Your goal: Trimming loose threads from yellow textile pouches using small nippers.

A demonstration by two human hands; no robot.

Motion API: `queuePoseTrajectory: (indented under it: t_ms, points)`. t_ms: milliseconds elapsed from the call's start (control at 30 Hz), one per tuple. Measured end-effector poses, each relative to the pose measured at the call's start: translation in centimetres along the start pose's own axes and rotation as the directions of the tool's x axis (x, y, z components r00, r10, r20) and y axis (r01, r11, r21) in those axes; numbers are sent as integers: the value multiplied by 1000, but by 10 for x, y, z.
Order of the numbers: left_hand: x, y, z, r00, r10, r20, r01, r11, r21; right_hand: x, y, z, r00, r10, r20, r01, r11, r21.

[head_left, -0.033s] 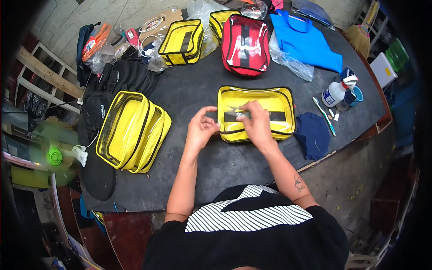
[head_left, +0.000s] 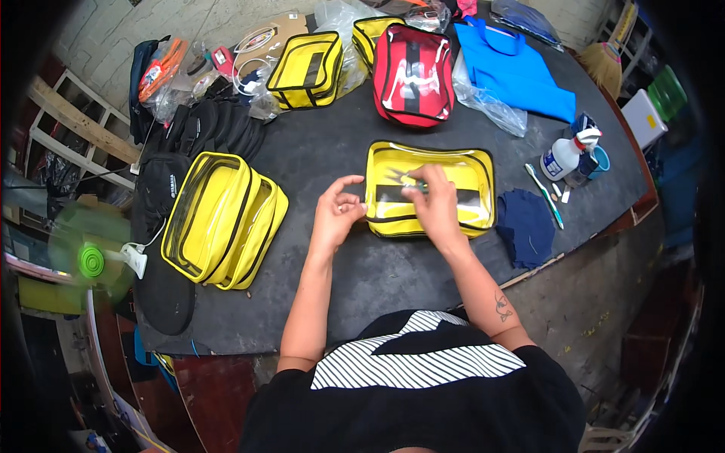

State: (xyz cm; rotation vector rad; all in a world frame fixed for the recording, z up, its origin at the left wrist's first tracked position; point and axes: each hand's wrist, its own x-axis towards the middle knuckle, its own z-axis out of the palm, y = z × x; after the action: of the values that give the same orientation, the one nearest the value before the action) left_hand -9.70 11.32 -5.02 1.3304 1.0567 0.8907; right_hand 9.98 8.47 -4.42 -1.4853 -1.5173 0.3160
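Observation:
A yellow pouch (head_left: 381, 208) with a clear top and black piping lies on the table in front of me. My left hand (head_left: 337, 211) is at its left edge, thumb and a finger pinched together; what they hold, if anything, is too small to make out. Over the clear top is my right hand (head_left: 438, 202), closed round small thread snips (head_left: 398, 178) whose forked blades point left. The palm hides most of the snips' body.
Two yellow pouches (head_left: 204, 219) stand at left, beside black bags (head_left: 200, 132). Further back are a red pouch (head_left: 393, 94), more yellow pouches (head_left: 291, 72) and a blue bag (head_left: 506, 72). At right are dark cloth (head_left: 525, 226), a toothbrush (head_left: 545, 196) and a spray bottle (head_left: 560, 159).
My right hand has shifted slightly up with the snips, and their blades show more clearly. The pouch has tilted a little; my left hand stays nearly in place.

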Motion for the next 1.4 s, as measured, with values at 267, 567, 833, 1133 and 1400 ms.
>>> queuePoseTrajectory:
  t_ms: [267,567,833,1133,1400]
  points:
    - [30,-75,21,993,45,-111,-104,788,-606,13,35,20,998,-63,-32,57,984,-171]
    - [31,-55,27,923,67,-380,-180,946,-271,10,39,25,998,-57,-19,50,965,-259]
    - [14,-15,29,931,257,-259,-231,965,128,9,40,25,998,-65,-24,56,958,-282]
    - [16,-33,34,870,308,-385,-159,914,372,9,21,17,999,-51,-11,48,985,-164]
    - [31,-45,44,858,281,-429,-61,887,458,4,7,12,980,-170,100,186,965,-187]
